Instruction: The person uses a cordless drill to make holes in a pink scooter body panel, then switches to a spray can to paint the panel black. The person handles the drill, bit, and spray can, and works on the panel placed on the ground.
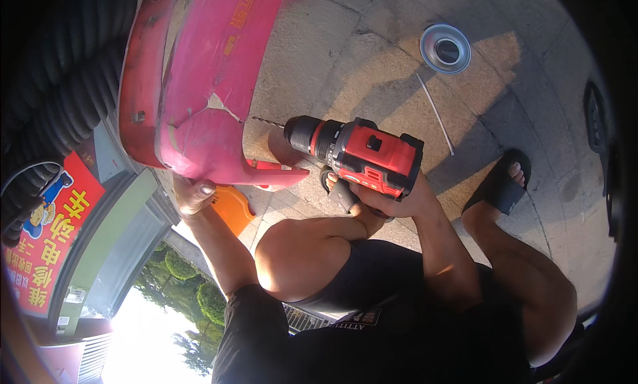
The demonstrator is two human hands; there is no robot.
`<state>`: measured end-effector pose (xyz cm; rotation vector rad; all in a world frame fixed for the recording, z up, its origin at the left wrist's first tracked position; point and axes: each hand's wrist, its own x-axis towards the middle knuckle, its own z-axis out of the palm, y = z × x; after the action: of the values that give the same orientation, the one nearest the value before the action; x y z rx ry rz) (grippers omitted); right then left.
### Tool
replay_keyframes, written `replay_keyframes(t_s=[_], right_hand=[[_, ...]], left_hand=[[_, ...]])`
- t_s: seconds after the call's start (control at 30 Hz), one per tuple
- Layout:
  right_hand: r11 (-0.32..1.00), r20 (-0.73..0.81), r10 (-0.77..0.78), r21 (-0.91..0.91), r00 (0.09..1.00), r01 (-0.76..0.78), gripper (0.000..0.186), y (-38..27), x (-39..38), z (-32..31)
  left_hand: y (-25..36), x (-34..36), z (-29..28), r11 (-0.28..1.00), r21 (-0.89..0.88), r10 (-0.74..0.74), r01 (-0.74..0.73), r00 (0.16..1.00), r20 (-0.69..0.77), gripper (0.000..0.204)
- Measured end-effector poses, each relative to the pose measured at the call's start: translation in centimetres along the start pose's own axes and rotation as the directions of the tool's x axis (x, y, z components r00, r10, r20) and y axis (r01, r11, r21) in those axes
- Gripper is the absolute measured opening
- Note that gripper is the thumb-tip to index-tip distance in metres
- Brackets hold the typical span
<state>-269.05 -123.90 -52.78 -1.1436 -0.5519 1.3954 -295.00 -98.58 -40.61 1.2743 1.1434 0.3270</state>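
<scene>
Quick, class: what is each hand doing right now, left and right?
Left hand: closed on the lower edge of the pink panel.
Right hand: closed around the grip of the red drill, bit pointing at the panel.

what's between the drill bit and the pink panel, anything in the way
Nothing visible. The right hand holds the red and black cordless drill, its bit pointing at the cracked pink plastic panel across open air. The left hand grips the panel's lower edge, below the bit's line.
</scene>
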Motion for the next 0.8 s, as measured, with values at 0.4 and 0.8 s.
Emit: replay_keyframes(t_s=[0.4,0.8], right_hand=[[0.950,-0.023,0.028,0.312,0.999,-0.020,0.047,4.6,-1.5,3.6],[0.904,-0.052,0.063,0.426,0.997,-0.035,0.041,7.3,-1.1,7.3]], left_hand=[[-0.5,-0.5,0.5,0.998,-0.059,0.032,-0.032,0.999,-0.005,0.069],[0.8,1.7,2.3,0.995,0.095,0.001,-0.018,0.985,0.174,0.085]])
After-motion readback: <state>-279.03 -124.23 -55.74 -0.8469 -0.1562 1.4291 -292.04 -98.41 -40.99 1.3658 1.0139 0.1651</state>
